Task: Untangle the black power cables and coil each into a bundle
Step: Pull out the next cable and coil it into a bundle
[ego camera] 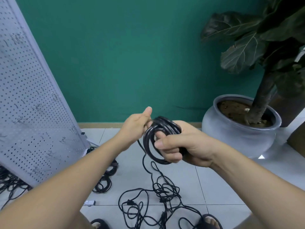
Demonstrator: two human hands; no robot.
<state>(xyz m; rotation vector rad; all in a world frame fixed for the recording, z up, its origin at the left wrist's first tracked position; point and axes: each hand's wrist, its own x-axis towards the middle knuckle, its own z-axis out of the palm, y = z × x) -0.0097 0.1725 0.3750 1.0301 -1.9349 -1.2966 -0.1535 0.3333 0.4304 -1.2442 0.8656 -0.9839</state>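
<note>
At far left, under the leaning pegboard panel (33, 96), a heap of black cables (9, 180) lies on the floor and looks unsorted. Just right of it sit a few coiled bundles (113, 165), so we judge part of the job is done.

Our left hand (137, 124) has its grip closed on the loose strand (145, 156), thumb up, feeding it toward the coil (156, 139). Our right hand (181, 146) has its grip wrapped around that coil, which is held up in the air over the floor and already has several turns.

The strand trails down into a tangle (165, 190) between our feet, with plugs and loops crossing. We reckon this cable is partly wound, and the tangle and the far heap are what is left. A grey plant pot (239, 134) stands at right.
</note>
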